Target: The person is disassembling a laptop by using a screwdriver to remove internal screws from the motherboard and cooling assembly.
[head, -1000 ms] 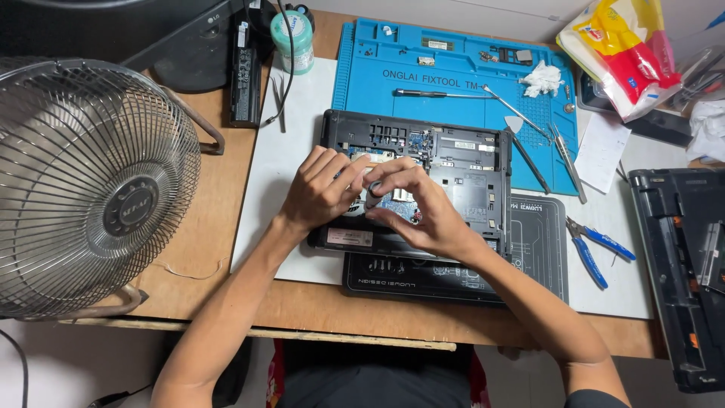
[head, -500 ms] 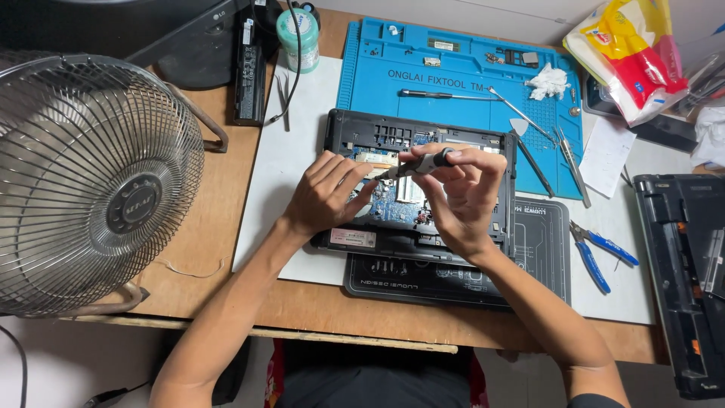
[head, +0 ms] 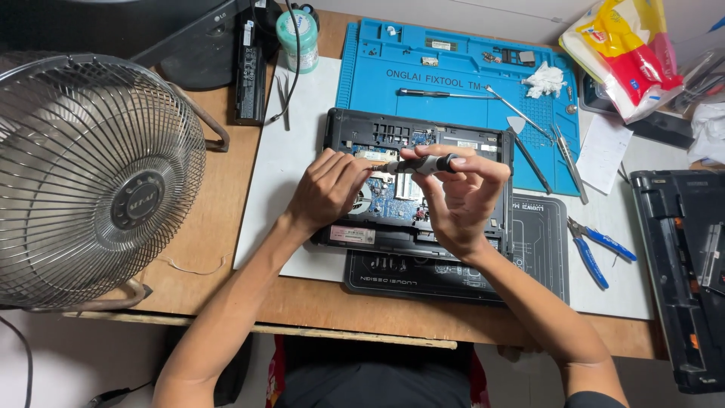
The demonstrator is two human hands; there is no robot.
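Observation:
An opened black laptop base (head: 453, 136) with its blue circuit board (head: 396, 202) exposed lies on a white sheet in the middle of the desk. My right hand (head: 457, 198) holds a small grey and black screwdriver (head: 423, 164) level above the board, its tip pointing left. My left hand (head: 328, 189) rests on the left part of the board, and its fingertips meet the screwdriver's tip.
A metal cage fan (head: 91, 177) fills the left. A blue work mat (head: 453, 68) with tools and small parts lies behind the laptop. Blue-handled pliers (head: 596, 249) lie to the right, beside another black laptop part (head: 680, 279). A dark mat (head: 540, 257) sits under the laptop.
My right hand has come up off the board with the screwdriver and turned it level. My left hand's fingers have moved to its tip.

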